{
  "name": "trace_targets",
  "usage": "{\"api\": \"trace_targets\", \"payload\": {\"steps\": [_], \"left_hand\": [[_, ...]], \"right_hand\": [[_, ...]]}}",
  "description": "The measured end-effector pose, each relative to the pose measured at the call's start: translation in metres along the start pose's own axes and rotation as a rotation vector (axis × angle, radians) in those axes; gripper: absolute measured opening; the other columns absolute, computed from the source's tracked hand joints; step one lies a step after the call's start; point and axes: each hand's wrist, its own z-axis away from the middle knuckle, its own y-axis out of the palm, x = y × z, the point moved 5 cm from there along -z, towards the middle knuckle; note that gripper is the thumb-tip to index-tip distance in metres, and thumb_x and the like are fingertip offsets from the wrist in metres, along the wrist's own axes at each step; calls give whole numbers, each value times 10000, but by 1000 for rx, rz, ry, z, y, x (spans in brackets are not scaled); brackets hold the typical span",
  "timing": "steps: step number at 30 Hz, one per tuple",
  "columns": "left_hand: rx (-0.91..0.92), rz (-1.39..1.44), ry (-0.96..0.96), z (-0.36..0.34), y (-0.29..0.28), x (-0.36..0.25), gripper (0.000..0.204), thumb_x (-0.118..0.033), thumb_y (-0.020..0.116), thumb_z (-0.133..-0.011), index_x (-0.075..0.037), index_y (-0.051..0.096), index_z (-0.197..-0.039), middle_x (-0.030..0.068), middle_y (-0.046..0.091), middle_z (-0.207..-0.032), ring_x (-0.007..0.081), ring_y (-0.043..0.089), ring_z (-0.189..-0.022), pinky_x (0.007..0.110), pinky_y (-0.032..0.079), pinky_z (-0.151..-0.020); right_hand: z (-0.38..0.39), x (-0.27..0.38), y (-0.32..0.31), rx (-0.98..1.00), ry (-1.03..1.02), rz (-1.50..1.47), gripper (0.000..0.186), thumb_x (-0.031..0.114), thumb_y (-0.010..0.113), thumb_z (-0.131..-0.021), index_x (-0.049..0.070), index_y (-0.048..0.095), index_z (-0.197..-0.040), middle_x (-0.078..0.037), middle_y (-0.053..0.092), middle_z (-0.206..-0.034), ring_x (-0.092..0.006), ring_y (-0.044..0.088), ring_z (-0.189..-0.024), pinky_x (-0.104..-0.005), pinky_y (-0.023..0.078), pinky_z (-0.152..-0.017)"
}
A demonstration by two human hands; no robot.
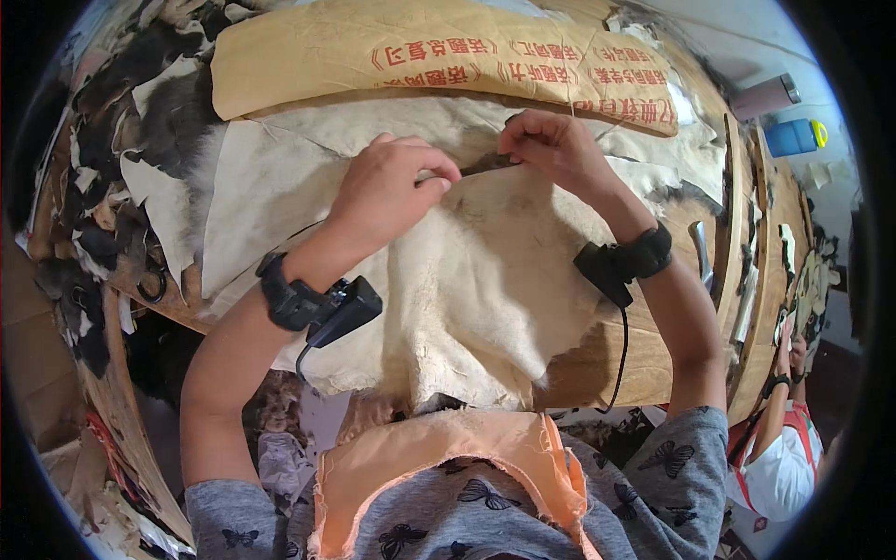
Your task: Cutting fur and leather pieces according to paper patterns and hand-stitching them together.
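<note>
A cream fur hide (476, 280), skin side up, drapes over the table's near edge toward my lap. Dark fur shows along its far edge, between my hands. My left hand (397, 187) is closed, thumb and forefinger pinching that edge. Just to the right, my right hand (555, 149) is closed in a pinch close over the same edge. Whatever its fingertips grip is too small to make out. Under and beyond lies another pale hide (271, 177) with a furry left border.
A yellow paper sheet (299, 70) with red print covers the far side. Dark and white fur scraps (93, 233) heap at left, near a black loop handle (151, 285). At right are a metal tool (700, 252), a blue bottle (791, 138), a pink flask (761, 98) and another person (784, 457).
</note>
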Motion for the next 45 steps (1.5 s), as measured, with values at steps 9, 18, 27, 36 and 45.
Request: {"api": "trace_targets", "payload": {"steps": [9, 18, 27, 36, 45], "left_hand": [[53, -90, -171, -7, 20, -3, 132, -172, 630, -754, -94, 664, -856, 68, 659, -791, 238, 575, -802, 318, 456, -702], [-114, -294, -67, 7, -6, 17, 229, -195, 679, -729, -121, 658, -944, 38, 616, -928, 237, 544, -935, 342, 410, -837], [-295, -110, 25, 25, 6, 30, 328, -159, 761, -642, -98, 678, -954, 30, 593, -945, 223, 528, -922, 331, 425, -843], [-362, -144, 81, 25, 11, 37, 210, -187, 757, -647, -158, 730, -853, -13, 587, -919, 170, 517, -893, 319, 412, -796], [-412, -162, 156, 23, 17, 41, 103, -209, 735, -664, -172, 713, -758, -56, 573, -910, 163, 505, -891, 362, 345, -758]], "right_hand": [[4, 2, 8, 29, -112, 99, 152, 87, 634, -751, 13, 632, -883, -83, 600, -829, -171, 598, -747, -282, 484, -679], [6, 7, 15, -9, -225, 275, 177, 94, 674, -708, -1, 599, -838, -118, 570, -822, -243, 598, -718, -324, 488, -668], [9, 13, 15, -27, -163, 252, 149, 67, 665, -723, 2, 596, -837, -109, 560, -840, -231, 599, -732, -318, 489, -669], [11, 13, 18, -60, -166, 369, 141, 53, 667, -726, 13, 591, -837, -98, 558, -818, -237, 601, -717, -325, 490, -647], [-3, 49, 44, -12, -438, 448, 154, 58, 668, -705, 34, 592, -837, -101, 541, -801, -290, 573, -770, -369, 476, -680]]}}
